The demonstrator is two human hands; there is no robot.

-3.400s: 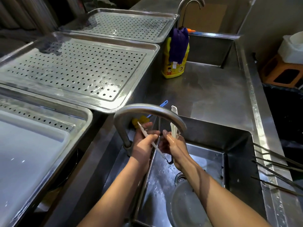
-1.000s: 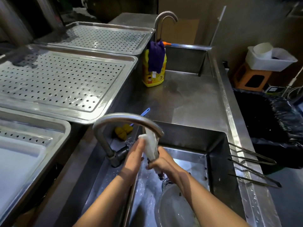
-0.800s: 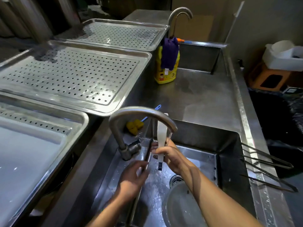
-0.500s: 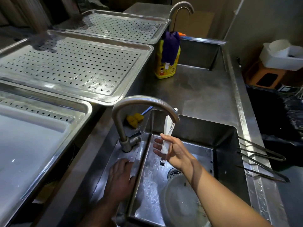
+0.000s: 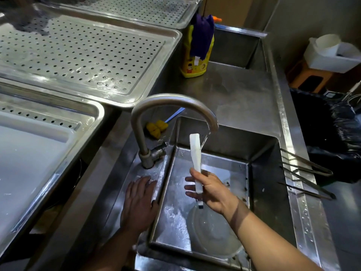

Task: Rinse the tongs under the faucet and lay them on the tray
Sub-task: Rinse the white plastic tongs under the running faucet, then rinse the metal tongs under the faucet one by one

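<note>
While the right hand (image 5: 212, 192) is gripping the white tongs (image 5: 196, 153) near their lower hinge end, fingers and thumb curled round the shaft, it is holding them upright over the sink (image 5: 261, 169) so that the closed tips are meeting the thin stream just below the faucet (image 5: 172, 100) spout. The left hand (image 5: 139, 204) is lying flat with straight fingers on the wet ledge beside the faucet base, holding nothing, probably for bracing. Rinsing appears to be in progress; the laying-down step is not yet done. Counted: one pair of white tongs, one faucet over this sink, one clear bowl (image 5: 213, 233) in the basin, and three perforated trays on the surface to the left, the middle tray (image 5: 78, 55) being within easy reach.
</note>
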